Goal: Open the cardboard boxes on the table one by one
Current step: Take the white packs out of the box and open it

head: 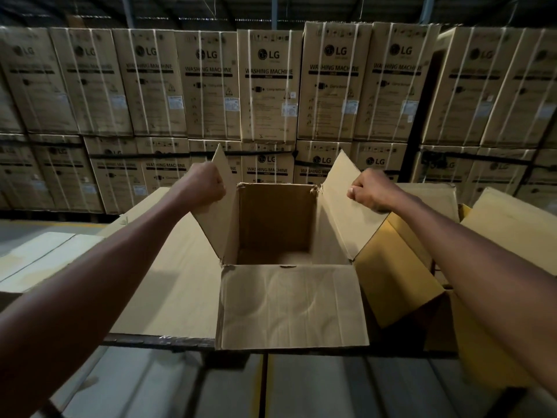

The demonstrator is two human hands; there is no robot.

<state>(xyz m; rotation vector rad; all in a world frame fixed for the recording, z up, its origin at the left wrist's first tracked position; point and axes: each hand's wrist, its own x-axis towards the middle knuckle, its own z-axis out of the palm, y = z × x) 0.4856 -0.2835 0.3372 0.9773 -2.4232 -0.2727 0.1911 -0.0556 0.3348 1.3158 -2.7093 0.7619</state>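
Note:
A brown cardboard box (275, 224) stands open in front of me on the table, and its inside looks empty. Its near flap (291, 306) hangs toward me over the table edge. My left hand (205, 185) grips the raised left flap (218, 188) near its top. My right hand (372, 193) grips the raised right flap (340, 194). Both side flaps stand spread outward.
A flat cardboard sheet (168, 282) lies on the table left of the box. More cardboard boxes (401, 267) crowd the right side. The dark table edge (156, 340) runs close to me. Stacked washing machine cartons (268, 86) wall off the background.

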